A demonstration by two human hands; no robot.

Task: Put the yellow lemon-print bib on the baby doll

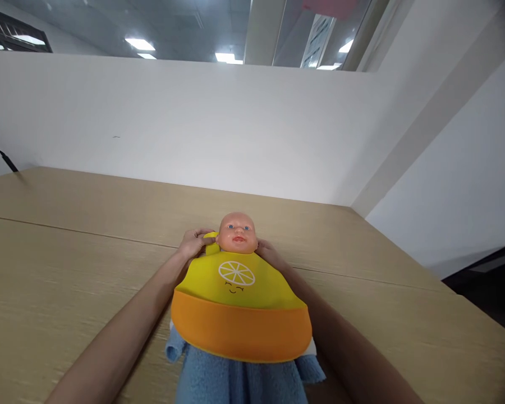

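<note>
A baby doll (237, 231) in fuzzy blue clothes (244, 377) lies face up on the table, its head away from me. Over its chest spreads a yellow bib (206, 276) printed with a citrus slice and a smiling face, with an orange catch pocket (241, 327) along the bottom. Beside the doll's head on the left, my left hand (196, 242) pinches the bib's yellow neck strap. My right hand (270, 253) is at the other side of the neck; its fingers are hidden behind the doll's head and the bib.
The wood-grain table (88, 280) has seams running across it. A white wall (185, 123) rises at its far edge, with windows above. A black cable (8, 161) hangs at the far left, and a dark object (488, 283) stands beyond the right edge.
</note>
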